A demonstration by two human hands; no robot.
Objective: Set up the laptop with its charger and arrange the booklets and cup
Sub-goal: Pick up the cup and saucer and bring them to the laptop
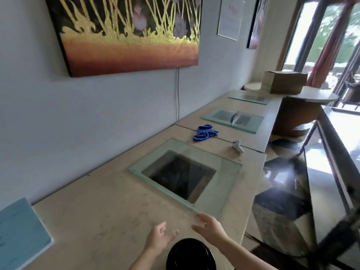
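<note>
Both of my hands hover empty over the near end of a long beige counter (101, 207). My left hand (159, 238) has relaxed, spread fingers. My right hand (209, 226) is open too, its fingertips near the corner of a glass pane (224, 172) set over a square opening. A light blue booklet (19, 234) lies flat at the counter's near left end. A white charger (238, 146) lies near the counter's right edge, farther along. A round black object (191, 254) sits just below my hands. No laptop or cup is in view.
A crumpled blue cloth (204, 132) lies past the glass pane. Two more glass panes (232, 120) are set into the counter farther on. A cardboard box (283, 81) rests on a round table at the far end. Glass cases (311, 191) stand to the right.
</note>
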